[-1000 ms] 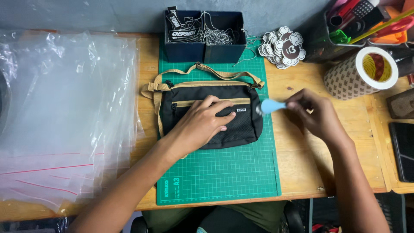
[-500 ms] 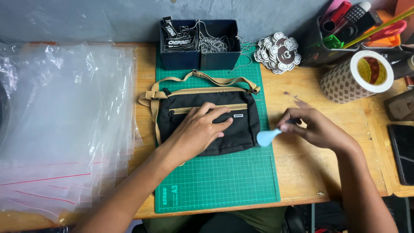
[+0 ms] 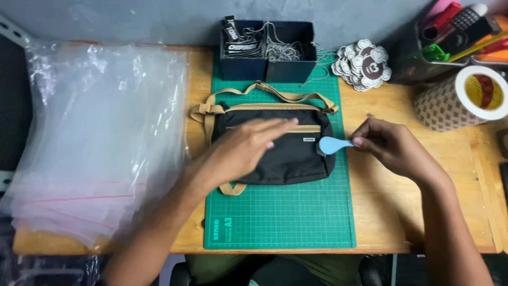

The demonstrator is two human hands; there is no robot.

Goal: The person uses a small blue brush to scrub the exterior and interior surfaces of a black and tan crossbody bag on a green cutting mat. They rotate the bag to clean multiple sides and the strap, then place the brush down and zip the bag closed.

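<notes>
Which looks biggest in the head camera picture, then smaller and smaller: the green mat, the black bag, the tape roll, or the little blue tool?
1. green mat
2. black bag
3. tape roll
4. little blue tool, held in the right hand

A thick stack of clear plastic bags (image 3: pixel 100 143) with thin red seal lines covers the left side of the wooden desk. At the back edge of the green cutting mat stands a dark blue two-compartment box (image 3: pixel 268 53) holding black hang tags (image 3: pixel 239 43) on strings, and just to its right lies a heap of round brown-and-white tags (image 3: pixel 364 64) (flower-edged). A small white rectangular label (image 3: pixel 309 140) sits on the black pouch's front.
</notes>
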